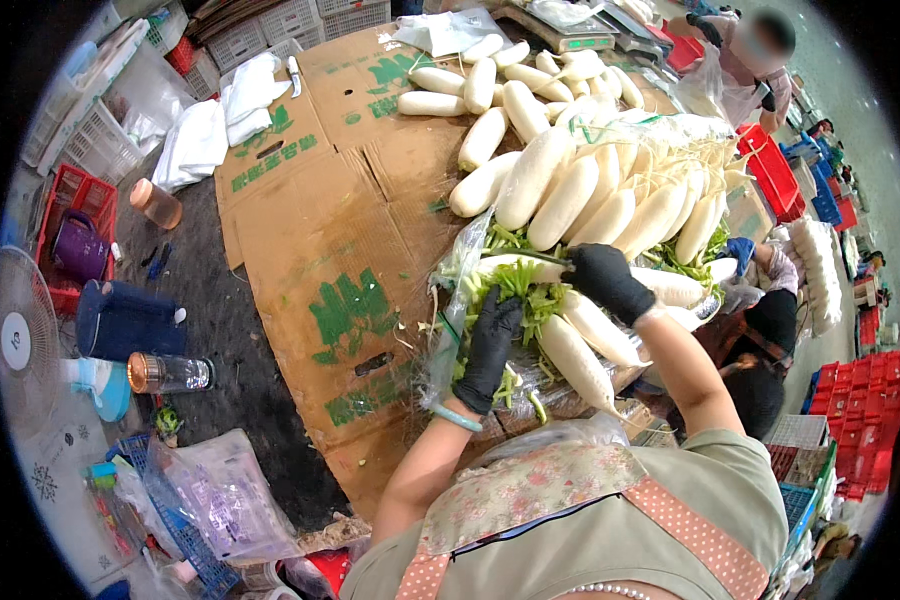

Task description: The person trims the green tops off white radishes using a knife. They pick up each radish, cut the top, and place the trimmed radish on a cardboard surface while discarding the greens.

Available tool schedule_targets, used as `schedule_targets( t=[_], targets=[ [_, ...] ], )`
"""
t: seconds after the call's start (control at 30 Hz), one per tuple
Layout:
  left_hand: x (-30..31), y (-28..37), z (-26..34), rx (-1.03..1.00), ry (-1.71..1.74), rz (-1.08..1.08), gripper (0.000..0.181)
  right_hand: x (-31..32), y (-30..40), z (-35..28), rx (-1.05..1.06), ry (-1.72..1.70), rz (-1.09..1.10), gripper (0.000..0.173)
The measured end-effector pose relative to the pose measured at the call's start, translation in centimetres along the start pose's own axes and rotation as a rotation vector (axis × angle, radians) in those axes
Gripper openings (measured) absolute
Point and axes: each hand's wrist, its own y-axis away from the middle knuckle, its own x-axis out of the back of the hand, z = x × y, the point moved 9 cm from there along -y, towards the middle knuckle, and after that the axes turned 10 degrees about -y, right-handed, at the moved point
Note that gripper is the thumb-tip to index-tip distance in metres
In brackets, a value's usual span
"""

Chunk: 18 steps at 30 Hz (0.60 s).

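Both my hands wear black gloves. My left hand [491, 349] grips the cut green stems [523, 281] of a white radish, its fingers pointing away from me. My right hand [607, 281] is closed around what looks like a knife [529, 256]; its thin dark blade points left across a radish, just above the stems, and the handle is hidden in my fist. Close below my hands lie more white radishes [579, 364] on clear plastic film [454, 337]. Beyond them a large heap of radishes [562, 202] lies with leaf ends towards me.
Flattened cardboard [330, 225] covers the table. Loose radishes [480, 86], a white-handled knife [294, 76] and a scale [585, 43] are at the far side. Bottles [171, 373] stand left. One person [765, 60] is at upper right; another's blue-gloved hand [740, 253] reaches the heap's right side.
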Motion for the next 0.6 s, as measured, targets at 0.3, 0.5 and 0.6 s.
schedule_targets(
  t=[0.3, 0.5, 0.6],
  targets=[
    [-0.4, 3.7, 1.4, 0.034, 0.139, 0.081, 0.049, -0.5, 8.7, 2.0, -0.418, -0.879, -0.053, 0.022],
    [-2.8, 6.3, -0.2, 0.138, 0.113, -0.12, 0.04, -0.8, 17.3, -1.9, -0.363, -0.943, 0.444, 0.042],
    [-5.0, 7.2, 0.8, 0.338, 0.621, -0.107, 0.047, -2.3, 19.1, -9.3, 0.028, -0.655, 0.26, 0.056]
  ],
)
